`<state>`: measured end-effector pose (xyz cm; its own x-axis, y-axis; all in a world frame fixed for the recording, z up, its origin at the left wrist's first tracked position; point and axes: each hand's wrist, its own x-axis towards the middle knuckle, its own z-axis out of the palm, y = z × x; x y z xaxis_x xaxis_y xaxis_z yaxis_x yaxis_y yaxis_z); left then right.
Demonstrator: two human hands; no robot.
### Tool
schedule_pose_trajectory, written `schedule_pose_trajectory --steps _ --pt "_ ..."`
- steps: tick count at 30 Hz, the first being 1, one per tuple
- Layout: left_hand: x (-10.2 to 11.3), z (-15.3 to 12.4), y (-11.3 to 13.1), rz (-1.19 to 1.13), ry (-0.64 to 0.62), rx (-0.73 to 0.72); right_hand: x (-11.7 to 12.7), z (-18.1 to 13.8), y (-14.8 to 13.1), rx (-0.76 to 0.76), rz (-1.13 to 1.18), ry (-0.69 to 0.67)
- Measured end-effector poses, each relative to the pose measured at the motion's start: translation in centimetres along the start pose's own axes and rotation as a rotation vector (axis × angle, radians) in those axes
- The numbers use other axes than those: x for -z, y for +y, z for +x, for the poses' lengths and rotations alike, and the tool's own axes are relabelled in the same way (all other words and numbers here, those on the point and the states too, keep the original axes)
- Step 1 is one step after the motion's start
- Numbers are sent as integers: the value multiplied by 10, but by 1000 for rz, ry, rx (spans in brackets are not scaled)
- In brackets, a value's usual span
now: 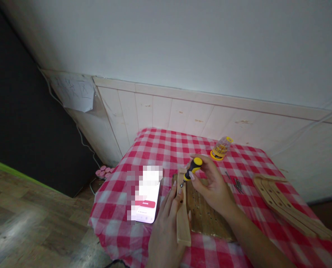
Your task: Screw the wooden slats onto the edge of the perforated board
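My right hand [209, 182] grips a black and yellow screwdriver [191, 168], tilted with its tip down at the upper part of a pale wooden piece [184, 229]. Whether a screw sits under the tip is too small to tell. Around the wooden piece, from its left side, closes my left hand [168, 219]. The piece lies over the left part of a brown wooden board [207, 216] dotted with small holes. Part of the board is hidden by my right hand and forearm.
Left of my hands lies a lit phone [147, 208]. A clear and yellow bit case [221, 149] stands at the back. Several screws [237, 185] and curved wooden pieces [283, 204] lie to the right on the checked tablecloth [121, 201]. Behind is a panelled wall [166, 108].
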<state>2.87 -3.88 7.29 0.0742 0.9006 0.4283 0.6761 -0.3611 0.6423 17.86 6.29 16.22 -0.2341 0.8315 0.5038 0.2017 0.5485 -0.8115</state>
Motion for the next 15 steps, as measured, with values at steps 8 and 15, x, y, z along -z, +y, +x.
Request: schedule_pose_trajectory --steps 8,15 --pt "-1 0 -3 -5 -7 19 -4 4 -6 -31 235 -111" --pt "-3 -4 -5 4 -22 -8 -7 2 -4 -38 249 -128"
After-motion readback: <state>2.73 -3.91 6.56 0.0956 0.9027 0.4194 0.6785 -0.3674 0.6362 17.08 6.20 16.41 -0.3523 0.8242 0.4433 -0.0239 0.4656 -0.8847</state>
